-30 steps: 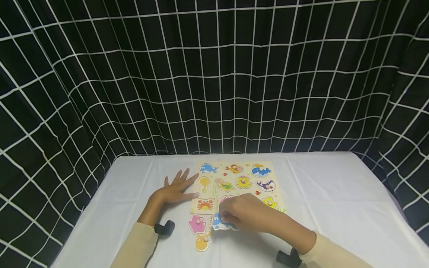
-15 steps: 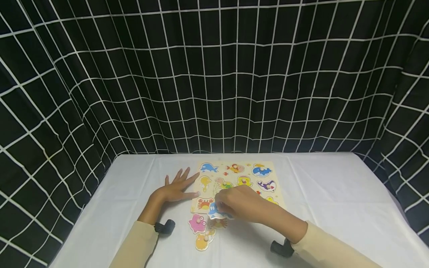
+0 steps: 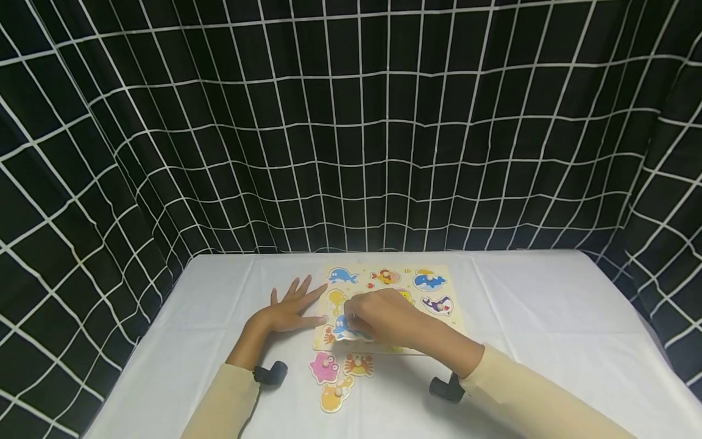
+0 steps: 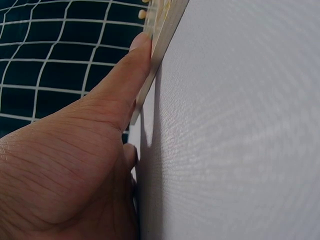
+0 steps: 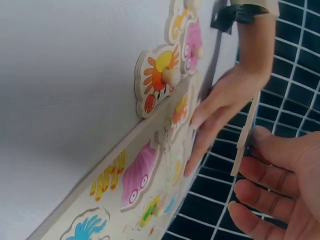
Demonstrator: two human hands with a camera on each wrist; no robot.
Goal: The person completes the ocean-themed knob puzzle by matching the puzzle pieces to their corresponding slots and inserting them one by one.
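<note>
My right hand (image 3: 384,314) pinches a blue dolphin puzzle piece (image 3: 342,328) above the left part of the wooden sea-animal puzzle board (image 3: 356,269). In the right wrist view the dolphin piece (image 5: 245,136) appears edge-on between thumb and fingers, lifted off the board. My left hand (image 3: 290,309) lies with spread fingers at the board's left side. Its thumb touches the board edge, also seen in the left wrist view. In front of the board lie a crab piece (image 3: 359,366), a pink piece with two round eyes (image 3: 324,367) and an orange seahorse piece (image 3: 331,397).
On the board, knobbed pieces such as a blue whale (image 3: 429,281), a red-and-yellow fish (image 3: 386,277) and a purple whale-like animal (image 3: 439,306) sit in place. A white cloth (image 3: 521,305) covers the table. Black white-gridded curtains (image 3: 384,140) stand behind and at both sides.
My right hand has carried the dolphin piece from in front of the board forward and slightly left, over the board. The crab piece beneath is uncovered. My left hand has stayed put.
</note>
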